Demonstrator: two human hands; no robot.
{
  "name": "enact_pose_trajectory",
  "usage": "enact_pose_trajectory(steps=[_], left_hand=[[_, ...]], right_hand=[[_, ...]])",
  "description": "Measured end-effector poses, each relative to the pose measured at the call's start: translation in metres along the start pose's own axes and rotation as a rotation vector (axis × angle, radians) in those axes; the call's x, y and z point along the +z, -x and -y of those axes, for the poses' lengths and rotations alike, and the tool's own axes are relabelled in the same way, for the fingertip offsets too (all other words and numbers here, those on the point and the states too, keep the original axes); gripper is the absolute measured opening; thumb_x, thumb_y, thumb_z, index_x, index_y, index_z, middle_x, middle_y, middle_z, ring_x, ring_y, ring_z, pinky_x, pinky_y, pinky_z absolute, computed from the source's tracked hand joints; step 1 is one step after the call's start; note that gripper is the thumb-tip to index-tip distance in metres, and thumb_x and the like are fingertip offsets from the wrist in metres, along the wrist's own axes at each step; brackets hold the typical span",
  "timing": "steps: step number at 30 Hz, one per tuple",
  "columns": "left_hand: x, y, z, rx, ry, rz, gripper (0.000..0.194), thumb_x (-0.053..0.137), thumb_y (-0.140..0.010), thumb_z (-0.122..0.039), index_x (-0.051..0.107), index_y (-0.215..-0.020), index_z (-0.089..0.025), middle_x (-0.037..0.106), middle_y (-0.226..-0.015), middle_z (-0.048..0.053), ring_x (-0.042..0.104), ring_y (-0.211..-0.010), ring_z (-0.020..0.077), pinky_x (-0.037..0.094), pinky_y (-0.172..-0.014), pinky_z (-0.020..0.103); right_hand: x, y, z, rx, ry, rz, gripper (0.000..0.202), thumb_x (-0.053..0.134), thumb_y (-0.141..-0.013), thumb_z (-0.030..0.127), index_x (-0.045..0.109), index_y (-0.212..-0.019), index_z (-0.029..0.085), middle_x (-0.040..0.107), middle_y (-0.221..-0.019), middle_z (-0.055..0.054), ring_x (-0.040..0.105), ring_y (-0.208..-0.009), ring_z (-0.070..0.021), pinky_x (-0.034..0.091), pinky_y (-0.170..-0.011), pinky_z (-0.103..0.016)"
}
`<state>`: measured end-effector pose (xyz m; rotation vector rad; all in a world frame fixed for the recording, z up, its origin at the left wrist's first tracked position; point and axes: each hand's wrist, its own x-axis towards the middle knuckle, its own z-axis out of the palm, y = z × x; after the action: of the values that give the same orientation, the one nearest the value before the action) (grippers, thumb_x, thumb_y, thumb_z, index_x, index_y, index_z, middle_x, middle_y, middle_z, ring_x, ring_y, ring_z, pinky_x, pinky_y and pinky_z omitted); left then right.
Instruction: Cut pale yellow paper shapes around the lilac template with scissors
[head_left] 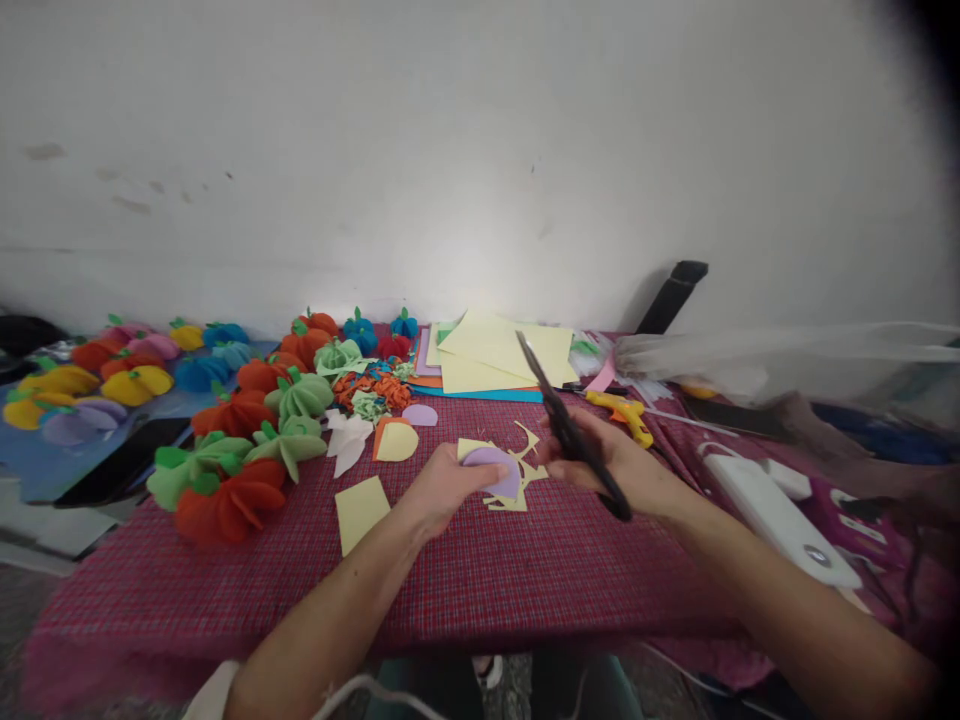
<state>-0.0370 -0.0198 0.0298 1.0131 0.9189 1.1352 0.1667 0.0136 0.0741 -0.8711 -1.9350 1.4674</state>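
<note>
My left hand [444, 487] pinches a rounded lilac paper piece [493, 468] together with a pale yellow sheet whose corner shows behind it. My right hand [604, 455] is closed around dark-handled scissors [564, 420], their tips pointing up and away, apart from the paper. Whether the blades are parted is hard to tell. Yellow paper offcuts [529, 472] lie on the cloth between the two hands. Left of my left hand are a yellow rectangle [363, 512], a rounded yellow piece on orange [397, 440] and a lilac half-round [420, 414].
Several colourful paper pumpkins [229, 500] crowd the left side, near shredded paper [375, 392]. Yellow sheets [495, 360] are stacked at the back. A yellow glue gun [621, 412] lies beyond my right hand. A white power bank-like device [780, 515] sits on the right of the checked tablecloth [480, 590].
</note>
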Motion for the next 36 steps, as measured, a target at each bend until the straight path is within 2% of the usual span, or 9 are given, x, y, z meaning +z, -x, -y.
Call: enact_pose_trajectory(steps=[3,7,11,17,25,28,31,36], left_hand=[[0.002,0.001,0.001,-0.016,-0.061,0.000,0.016,0.067,-0.058,-0.022,0.067,-0.071,-0.012,0.064,-0.065,0.003,0.054,-0.059,0.0130,0.041,-0.062,0.026],[0.005,0.001,0.002,-0.009,-0.105,0.005,0.012,0.067,-0.058,-0.024,0.063,-0.062,-0.013,0.056,-0.055,-0.002,0.046,-0.050,0.0089,0.035,-0.053,0.022],[0.005,0.002,0.003,0.009,-0.145,0.032,0.009,0.064,-0.060,-0.021,0.060,-0.059,-0.013,0.051,-0.052,-0.004,0.042,-0.049,0.0078,0.030,-0.051,0.021],[0.002,0.001,0.010,0.003,-0.241,0.046,0.009,0.062,-0.062,-0.021,0.058,-0.057,-0.014,0.048,-0.052,-0.003,0.039,-0.049,0.0085,0.028,-0.050,0.022],[0.002,0.000,0.014,-0.002,-0.285,0.034,0.014,0.064,-0.060,-0.027,0.062,-0.061,-0.014,0.054,-0.054,-0.001,0.046,-0.051,0.0112,0.032,-0.051,0.023],[0.003,0.000,0.011,-0.025,-0.277,0.018,0.014,0.066,-0.059,-0.026,0.063,-0.063,-0.013,0.057,-0.056,0.000,0.048,-0.052,0.0116,0.035,-0.052,0.023],[0.003,0.000,0.006,-0.020,-0.182,0.022,0.018,0.067,-0.060,-0.024,0.065,-0.073,-0.012,0.062,-0.065,0.002,0.053,-0.059,0.0135,0.040,-0.059,0.025],[0.007,-0.002,0.001,0.137,0.105,-0.094,0.033,0.068,-0.062,-0.023,0.063,-0.093,-0.014,0.065,-0.089,0.007,0.057,-0.079,0.0165,0.042,-0.076,0.029]], right_hand=[[0.017,-0.016,0.006,-0.047,-0.030,0.035,0.049,0.065,-0.067,0.022,0.038,-0.108,0.018,0.053,-0.081,-0.001,0.053,-0.071,-0.0128,0.045,-0.065,-0.027],[0.027,-0.028,0.009,-0.062,0.040,0.067,0.048,0.062,-0.065,0.016,0.039,-0.107,0.017,0.053,-0.081,-0.001,0.052,-0.070,-0.0118,0.043,-0.061,-0.024],[0.029,-0.033,0.008,-0.104,0.147,0.084,0.040,0.059,-0.064,0.012,0.044,-0.101,0.016,0.051,-0.081,0.000,0.049,-0.071,-0.0118,0.041,-0.061,-0.024],[0.031,-0.038,0.007,-0.086,0.151,0.135,0.036,0.059,-0.063,0.013,0.047,-0.097,0.015,0.052,-0.080,-0.001,0.049,-0.071,-0.0131,0.041,-0.061,-0.025],[0.031,-0.038,0.002,-0.100,0.155,0.158,0.035,0.059,-0.063,0.014,0.049,-0.097,0.014,0.057,-0.088,-0.005,0.054,-0.077,-0.0173,0.042,-0.066,-0.029],[0.030,-0.038,-0.002,-0.095,0.105,0.121,0.033,0.059,-0.063,0.012,0.050,-0.095,0.014,0.057,-0.084,-0.004,0.053,-0.075,-0.0162,0.042,-0.064,-0.027],[0.027,-0.039,-0.003,-0.092,0.018,0.021,0.036,0.059,-0.061,0.011,0.048,-0.095,0.015,0.054,-0.074,0.001,0.050,-0.064,-0.0119,0.039,-0.055,-0.023],[0.032,-0.041,-0.006,-0.142,-0.165,-0.241,0.038,0.062,-0.062,0.014,0.045,-0.095,0.018,0.046,-0.065,0.006,0.041,-0.049,-0.0063,0.033,-0.045,-0.019]])
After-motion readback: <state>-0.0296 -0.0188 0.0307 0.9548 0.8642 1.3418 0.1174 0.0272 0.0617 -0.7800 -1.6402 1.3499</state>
